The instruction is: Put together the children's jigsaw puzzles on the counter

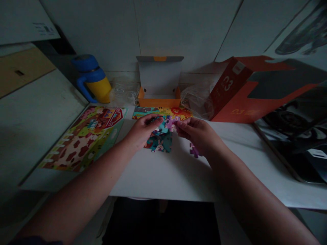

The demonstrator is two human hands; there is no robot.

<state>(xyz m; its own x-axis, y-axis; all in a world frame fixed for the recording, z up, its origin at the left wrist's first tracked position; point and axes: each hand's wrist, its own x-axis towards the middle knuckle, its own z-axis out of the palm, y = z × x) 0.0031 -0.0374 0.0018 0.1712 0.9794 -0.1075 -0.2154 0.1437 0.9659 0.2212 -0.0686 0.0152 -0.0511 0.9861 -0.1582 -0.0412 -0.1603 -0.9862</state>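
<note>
Near the middle of the view, my left hand [146, 130] is closed on a teal puzzle piece [162, 126], its thumb on top. My right hand [195, 131] pinches a purple puzzle piece [171, 123] just right of it. The two pieces meet or overlap; I cannot tell if they are joined. Below them, teal puzzle pieces with a rabbit picture [159, 144] lie on the white table [155, 177], partly hidden by my left hand. Another purple piece [195, 150] lies under my right hand, partly covered by it.
A farm picture with a cow [81, 143] lies at the left, an animal picture [145, 111] behind my hands. Farther back stand an open orange box [159, 102], clear plastic wrapping [198, 98] and a blue-yellow bottle [98, 85]. A large red box [235, 98] stands right.
</note>
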